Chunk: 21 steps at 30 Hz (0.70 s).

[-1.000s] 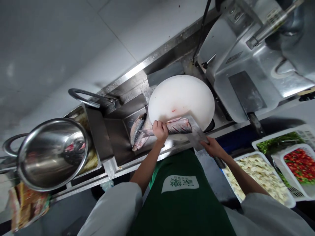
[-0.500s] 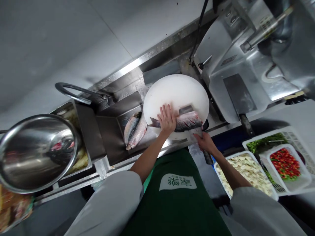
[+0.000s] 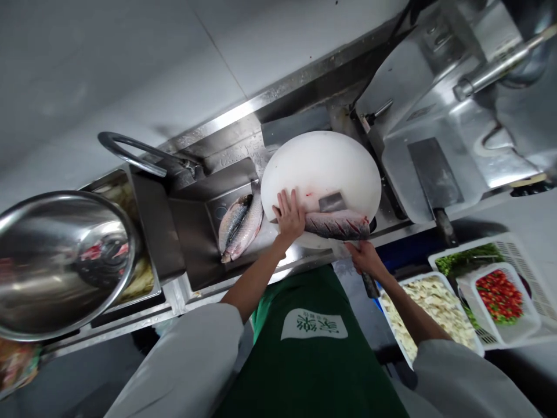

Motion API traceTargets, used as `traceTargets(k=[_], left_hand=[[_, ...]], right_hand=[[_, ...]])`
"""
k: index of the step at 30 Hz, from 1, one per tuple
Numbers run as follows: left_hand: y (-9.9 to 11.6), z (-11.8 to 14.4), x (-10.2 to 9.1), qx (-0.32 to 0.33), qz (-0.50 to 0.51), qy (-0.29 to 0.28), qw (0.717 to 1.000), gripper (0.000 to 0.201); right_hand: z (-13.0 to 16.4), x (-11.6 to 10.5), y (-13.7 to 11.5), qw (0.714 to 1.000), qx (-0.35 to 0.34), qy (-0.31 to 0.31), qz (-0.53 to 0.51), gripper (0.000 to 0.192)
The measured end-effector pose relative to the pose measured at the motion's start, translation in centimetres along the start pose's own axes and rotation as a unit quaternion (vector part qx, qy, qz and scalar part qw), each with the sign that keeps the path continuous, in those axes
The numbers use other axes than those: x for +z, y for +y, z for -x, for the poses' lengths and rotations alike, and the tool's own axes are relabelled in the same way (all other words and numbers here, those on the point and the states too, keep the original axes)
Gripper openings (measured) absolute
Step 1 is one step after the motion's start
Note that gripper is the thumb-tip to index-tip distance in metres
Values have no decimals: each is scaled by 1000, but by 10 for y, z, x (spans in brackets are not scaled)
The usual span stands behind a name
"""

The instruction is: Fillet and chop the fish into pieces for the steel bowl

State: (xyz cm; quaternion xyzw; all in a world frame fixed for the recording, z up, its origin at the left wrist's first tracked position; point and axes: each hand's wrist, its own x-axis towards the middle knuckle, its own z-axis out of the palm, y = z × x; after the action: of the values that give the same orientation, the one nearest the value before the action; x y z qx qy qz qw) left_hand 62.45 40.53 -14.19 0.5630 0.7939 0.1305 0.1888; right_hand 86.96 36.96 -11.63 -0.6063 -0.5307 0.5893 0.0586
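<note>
One head view: left hand (image 3: 290,217), fingers spread, covers one end of the slashed silver-grey fish (image 3: 337,225), presumably steadying it on the rounded white cutting board (image 3: 319,159). Right hand (image 3: 364,258) grips the dark-handled steel cleaver (image 3: 332,202), blade seemingly under the fish. Fish extends rightward from left hand, just beyond right.

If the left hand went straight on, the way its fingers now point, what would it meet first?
The left hand has a free-looking way across the white board; past its far edge, the grey panel would probably come first, though heights are unclear.
</note>
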Motion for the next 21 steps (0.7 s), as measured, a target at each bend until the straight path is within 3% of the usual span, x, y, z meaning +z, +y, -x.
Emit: traceTargets(k=[4,8,15,21], left_hand=[[-9,-2,0,14,-15,-20,1000,61],[-5,-2,1,-6,-29,-16,999,63],[-4,-3,-2,4,-7,-8,1000,63],[-3,-2,0,9,7,-3,1000,63]], right_hand=[[6,11,-13,998,44,26,-26,49],[14,21,-14,998,66,5,-17,40],[5,39,-21,996,68,49,2,39],[15,41,-22,995,91,35,13,36]])
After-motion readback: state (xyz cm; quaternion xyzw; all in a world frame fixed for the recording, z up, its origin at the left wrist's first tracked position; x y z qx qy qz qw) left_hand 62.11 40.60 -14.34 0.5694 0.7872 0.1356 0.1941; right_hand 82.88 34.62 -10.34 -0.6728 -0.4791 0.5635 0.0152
